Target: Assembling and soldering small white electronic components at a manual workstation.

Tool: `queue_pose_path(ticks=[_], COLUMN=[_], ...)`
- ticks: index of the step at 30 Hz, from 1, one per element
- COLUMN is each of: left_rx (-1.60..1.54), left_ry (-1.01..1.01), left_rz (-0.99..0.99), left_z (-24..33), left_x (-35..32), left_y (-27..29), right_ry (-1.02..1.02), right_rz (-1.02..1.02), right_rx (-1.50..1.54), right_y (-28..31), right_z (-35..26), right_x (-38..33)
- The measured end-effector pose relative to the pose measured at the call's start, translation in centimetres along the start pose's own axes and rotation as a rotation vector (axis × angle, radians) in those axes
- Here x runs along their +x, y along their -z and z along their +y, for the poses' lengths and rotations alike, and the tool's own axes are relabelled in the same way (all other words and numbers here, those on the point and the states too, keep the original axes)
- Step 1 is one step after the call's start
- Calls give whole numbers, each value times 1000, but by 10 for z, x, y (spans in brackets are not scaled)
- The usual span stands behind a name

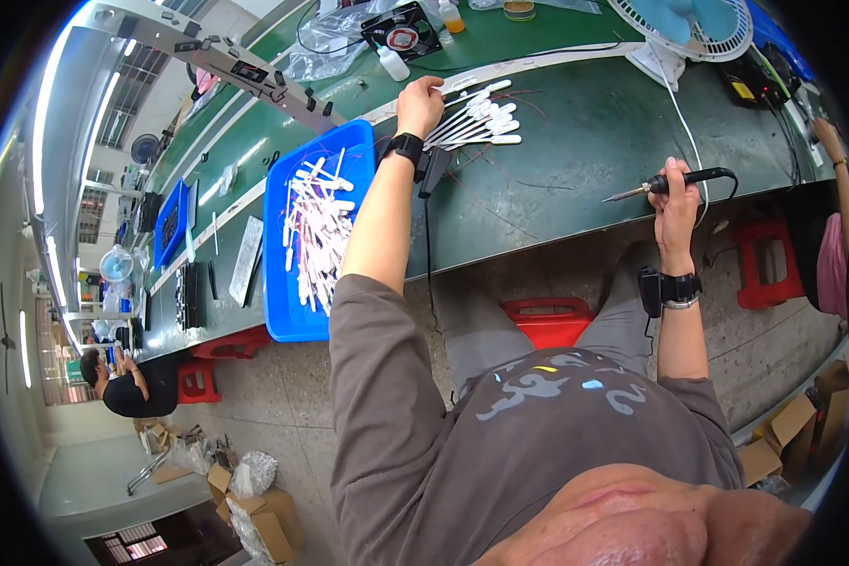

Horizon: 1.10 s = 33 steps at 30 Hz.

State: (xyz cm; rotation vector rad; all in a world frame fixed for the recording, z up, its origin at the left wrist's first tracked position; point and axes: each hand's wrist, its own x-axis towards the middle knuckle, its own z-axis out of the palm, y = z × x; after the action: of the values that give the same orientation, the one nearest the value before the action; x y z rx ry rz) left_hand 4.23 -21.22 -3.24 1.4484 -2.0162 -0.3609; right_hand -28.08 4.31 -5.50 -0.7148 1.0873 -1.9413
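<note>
My right hand [675,203] grips a soldering iron [692,177] by its black handle. The metal tip points left over the bench's front edge, and its cord curves away on the right. My left hand [419,108] reaches over the bench, its thumb and fingers drawn together at the far end of a fanned row of white stick-shaped parts with wide ends [476,121]. Whatever lies between those fingertips is too small to make out. Thin dark red wires trail from the row across the green bench top [566,141]. Beside my left forearm, a blue tray [274,274] holds many similar white parts.
A white bottle [393,64], a black cooling fan [402,38] and an orange-filled bottle [451,15] stand at the back. A blue desk fan [689,26] is at the far right. Red stools [762,264] stand below the bench. Other people work at left and right.
</note>
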Motion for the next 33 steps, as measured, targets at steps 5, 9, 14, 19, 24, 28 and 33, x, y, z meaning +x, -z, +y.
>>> queue_pose_path(ticks=[5, 9, 14, 19, 24, 28, 33], left_rx=[44, 21, -13, -122, -156, -97, -51], left_ry=[-30, -77, -132, -135, -46, 79, 229], left_rz=[-63, -20, 113, -50, 7, 136, 277], left_z=[1, -5, -11, 2, 1, -23, -79], left_x=[2, 6, 10, -38, -122, -187, -230], left_y=[-3, -2, 28, 136, 258, 341, 374], right_ry=[-3, -8, -8, -56, -22, -40, -31], right_rz=[-14, -33, -52, -18, 6, -19, 2], right_rx=[-6, 2, 13, 23, 10, 24, -28], right_y=[4, 7, 2, -5, 15, 28, 29], right_z=[-1, -1, -1, 1, 4, 12, 8], right_x=[0, 2, 2, -1, 7, 17, 18])
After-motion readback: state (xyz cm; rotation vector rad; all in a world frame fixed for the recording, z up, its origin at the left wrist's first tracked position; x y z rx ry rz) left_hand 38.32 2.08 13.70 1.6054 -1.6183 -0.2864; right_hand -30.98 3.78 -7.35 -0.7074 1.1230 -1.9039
